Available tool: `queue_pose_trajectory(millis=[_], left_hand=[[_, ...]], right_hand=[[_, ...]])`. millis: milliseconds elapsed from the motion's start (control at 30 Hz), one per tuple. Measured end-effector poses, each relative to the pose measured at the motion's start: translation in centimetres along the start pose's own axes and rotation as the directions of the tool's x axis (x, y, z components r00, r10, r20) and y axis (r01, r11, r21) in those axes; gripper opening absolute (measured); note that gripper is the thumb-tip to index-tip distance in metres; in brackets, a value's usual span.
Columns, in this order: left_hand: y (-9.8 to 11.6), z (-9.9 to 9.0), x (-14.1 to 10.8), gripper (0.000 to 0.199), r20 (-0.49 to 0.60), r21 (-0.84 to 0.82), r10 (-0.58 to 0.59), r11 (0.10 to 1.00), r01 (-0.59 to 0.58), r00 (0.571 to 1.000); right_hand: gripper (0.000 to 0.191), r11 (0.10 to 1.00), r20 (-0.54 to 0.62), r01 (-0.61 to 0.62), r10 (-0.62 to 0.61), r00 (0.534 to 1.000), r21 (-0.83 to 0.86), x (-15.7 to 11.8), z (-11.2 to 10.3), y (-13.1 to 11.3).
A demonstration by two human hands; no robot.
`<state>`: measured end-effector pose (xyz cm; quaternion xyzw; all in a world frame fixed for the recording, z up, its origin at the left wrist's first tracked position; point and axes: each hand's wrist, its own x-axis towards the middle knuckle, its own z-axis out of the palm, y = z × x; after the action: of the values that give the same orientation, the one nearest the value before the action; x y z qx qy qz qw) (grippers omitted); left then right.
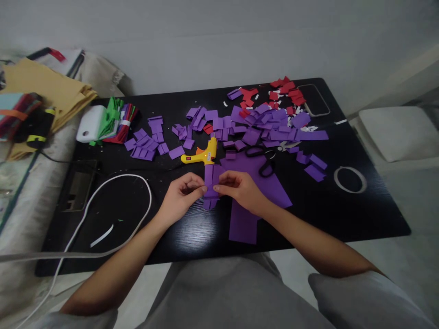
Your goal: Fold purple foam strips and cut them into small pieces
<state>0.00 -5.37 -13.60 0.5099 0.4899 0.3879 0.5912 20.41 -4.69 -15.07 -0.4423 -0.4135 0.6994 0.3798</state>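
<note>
Between my two hands is a folded purple paper piece (211, 185), held upright just over the black table. My left hand (185, 192) pinches its left edge with thumb and fingers. On the opposite edge, my right hand (238, 188) closes its thumb and fingers the same way. Just beyond the piece lies a yellow glue gun (206, 154). Under and beside my right hand are flat purple paper sheets (243, 224). Black-handled scissors (265, 157) rest on the sheets' far part.
Cut purple paper pieces (267, 121) heap across the table's back, with red scraps (288, 91) behind. Further left lie more purple pieces (144, 145) and a green paper bundle (111, 116). A white cable (149, 196) loops at left; a tape ring (350, 179) lies at right.
</note>
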Motion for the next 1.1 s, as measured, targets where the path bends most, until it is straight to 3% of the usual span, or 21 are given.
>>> queue_pose_trajectory(millis=[133, 300, 600, 733, 900, 967, 1100], left_hand=[[-0.4, 0.0, 0.0, 0.025, -0.001, -0.027, 0.043, 0.999, -0.043, 0.999], [-0.7, 0.1, 0.1, 0.023, -0.027, -0.032, 0.085, 0.996, -0.086, 0.996], [-0.2, -0.2, -0.3, 0.008, 0.013, 0.084, 0.229, 0.970, -0.229, 0.973], [-0.4, -0.5, -0.5, 0.013, 0.068, 0.149, 0.367, 0.916, -0.373, 0.928], [-0.4, -1.0, -0.5, 0.019, 0.179, 0.304, 0.519, 0.779, -0.548, 0.836], [-0.5, -1.0, -0.6, 0.017, 0.170, 0.333, 0.508, 0.777, -0.534, 0.845], [-0.8, -0.5, -0.6, 0.016, 0.061, 0.338, 0.415, 0.847, -0.411, 0.908]], right_hand=[[0.036, 1.000, 0.002, -0.025, 0.025, 1.000, 0.018, 0.0, 0.1, -0.2], [0.030, 0.998, -0.013, 0.062, -0.062, 0.998, 0.023, -0.2, 0.3, -0.1], [0.014, 0.989, 0.034, 0.088, -0.093, 0.995, 0.121, -0.4, 0.2, 0.2], [0.013, 0.984, 0.072, 0.052, -0.065, 0.995, 0.171, -0.4, 0.1, 0.2], [0.019, 0.989, 0.010, 0.147, -0.147, 0.989, 0.007, -0.5, 0.3, 0.1], [0.023, 0.984, -0.008, 0.178, -0.178, 0.984, -0.025, -0.6, 0.4, 0.2], [0.024, 0.967, -0.050, 0.243, -0.247, 0.968, -0.075, -0.9, 0.6, 0.6]])
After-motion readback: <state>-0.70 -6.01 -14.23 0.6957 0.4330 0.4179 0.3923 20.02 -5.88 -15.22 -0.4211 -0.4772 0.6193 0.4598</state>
